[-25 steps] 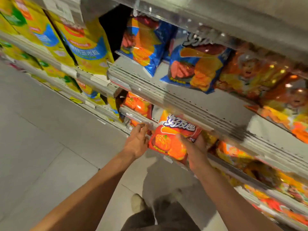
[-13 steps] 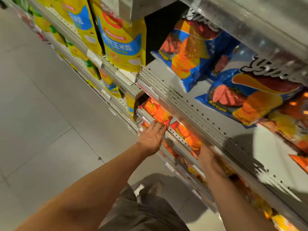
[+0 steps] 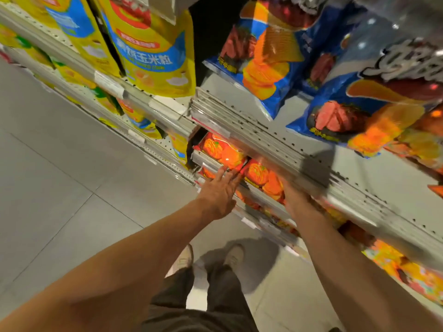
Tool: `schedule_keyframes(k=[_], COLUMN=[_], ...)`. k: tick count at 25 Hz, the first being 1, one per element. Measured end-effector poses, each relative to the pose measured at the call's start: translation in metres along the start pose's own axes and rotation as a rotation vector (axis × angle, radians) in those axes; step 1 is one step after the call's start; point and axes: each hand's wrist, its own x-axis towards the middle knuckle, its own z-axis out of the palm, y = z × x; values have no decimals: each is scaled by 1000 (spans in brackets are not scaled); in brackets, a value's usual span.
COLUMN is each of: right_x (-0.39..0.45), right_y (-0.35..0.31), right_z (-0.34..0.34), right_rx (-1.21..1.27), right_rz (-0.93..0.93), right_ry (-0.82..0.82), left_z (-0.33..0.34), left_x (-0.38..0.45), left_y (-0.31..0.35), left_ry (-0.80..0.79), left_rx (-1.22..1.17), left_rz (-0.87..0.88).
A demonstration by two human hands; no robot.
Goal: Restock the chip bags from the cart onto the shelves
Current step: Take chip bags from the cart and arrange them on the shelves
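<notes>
Right now the orange chip bag sits on the lower shelf, just under the lip of the shelf above, with a second orange bag touching it on the left. It looks only partly pushed in, its front edge still near the shelf rail, so it could slide forward and drop to the floor if it is let go too soon. A firm shove could also crush the chips or knock the neighbouring bag out of line, since the gap under the upper shelf is tight. The blue bags on the shelf above lean toward the edge, and a bump from a rising forearm might tip one off.

The left hand reaches forward with fingers straight and spread, fingertips touching the rail and the lower edge of the left orange bag; it grips nothing. The right hand is against the right side of the placed bag, but it is blurred and half hidden under the upper shelf, so I cannot tell whether it grips the bag or merely presses it. Both arms are stretched out and down toward the shelf.
</notes>
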Motion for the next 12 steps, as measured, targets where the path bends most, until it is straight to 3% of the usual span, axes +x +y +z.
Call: schedule_keyframes(k=[5,8,12], right_x=[-66,-122,-171], right_y=[-18,-4,34], right_z=[-23,-54,-131], right_rx=[-76,-89,38], right_rz=[-118,-400,-436], right_ry=[93,204,275], left_z=[-10,-15,-10], left_x=[-3,-10,-12], left_y=[16,52,123], left_ry=[10,74,96], left_rx=[-37,-13,37], left_rz=[29,101,244])
